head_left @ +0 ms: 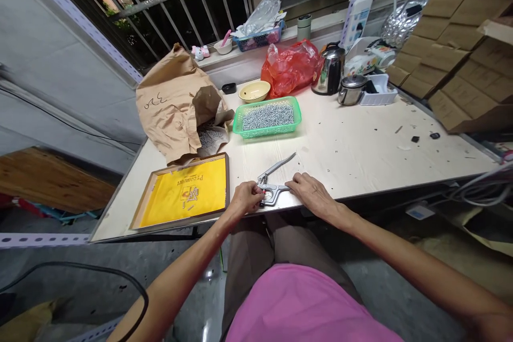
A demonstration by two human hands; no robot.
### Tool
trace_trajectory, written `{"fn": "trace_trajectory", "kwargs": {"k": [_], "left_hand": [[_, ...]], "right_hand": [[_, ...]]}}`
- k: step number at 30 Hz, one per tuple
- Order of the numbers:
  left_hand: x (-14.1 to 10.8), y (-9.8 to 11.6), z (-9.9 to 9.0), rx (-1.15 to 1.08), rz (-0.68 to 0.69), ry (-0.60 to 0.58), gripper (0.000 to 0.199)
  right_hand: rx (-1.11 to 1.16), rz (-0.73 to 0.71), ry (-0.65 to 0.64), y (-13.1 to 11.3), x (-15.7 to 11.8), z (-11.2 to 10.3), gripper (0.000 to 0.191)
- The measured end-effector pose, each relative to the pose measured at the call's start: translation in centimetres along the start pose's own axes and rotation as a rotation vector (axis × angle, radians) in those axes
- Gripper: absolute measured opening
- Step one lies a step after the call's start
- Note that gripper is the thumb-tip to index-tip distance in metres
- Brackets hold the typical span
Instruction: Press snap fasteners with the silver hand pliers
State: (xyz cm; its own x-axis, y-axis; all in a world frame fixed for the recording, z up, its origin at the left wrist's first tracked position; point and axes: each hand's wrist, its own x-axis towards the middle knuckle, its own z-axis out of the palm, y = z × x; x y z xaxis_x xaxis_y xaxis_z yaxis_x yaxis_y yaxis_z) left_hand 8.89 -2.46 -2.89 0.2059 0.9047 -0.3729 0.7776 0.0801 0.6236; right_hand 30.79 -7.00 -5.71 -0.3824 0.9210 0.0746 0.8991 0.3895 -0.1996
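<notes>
Silver spring-handled pliers (272, 193) lie near the front edge of the table, one handle angled up and away. My left hand (247, 197) is at their jaw end, with fingertips pinched by a small red spot; whatever is between them is too small to make out. The fingers of my right hand (310, 190) close on the end of the nearer handle. Left of my hands is a shallow tray with a yellow lining (160, 208), where several small metal pins (193, 194) lie. Beyond the pliers, a green plastic basket (267, 132) holds many small metal pieces (268, 116).
An open brown paper bag (168, 112) with more metal pieces stands at the back left. A cream bowl (254, 91), red plastic bag (290, 67), kettle (331, 69) and steel pot (351, 91) line the back. Stacked cardboard (460, 53) rises at the right.
</notes>
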Motion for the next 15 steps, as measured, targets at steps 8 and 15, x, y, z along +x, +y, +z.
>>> {"fn": "trace_trajectory", "kwargs": {"k": [8, 15], "left_hand": [[1.6, -0.9, -0.6, -0.136, -0.051, -0.222, 0.019], [1.4, -1.5, -0.2, -0.271, -0.105, -0.285, 0.021]], "right_hand": [[0.044, -0.005, -0.054, 0.2, 0.3, -0.3, 0.019], [0.074, -0.100, -0.129, 3.0, 4.1, -2.4, 0.104]]}}
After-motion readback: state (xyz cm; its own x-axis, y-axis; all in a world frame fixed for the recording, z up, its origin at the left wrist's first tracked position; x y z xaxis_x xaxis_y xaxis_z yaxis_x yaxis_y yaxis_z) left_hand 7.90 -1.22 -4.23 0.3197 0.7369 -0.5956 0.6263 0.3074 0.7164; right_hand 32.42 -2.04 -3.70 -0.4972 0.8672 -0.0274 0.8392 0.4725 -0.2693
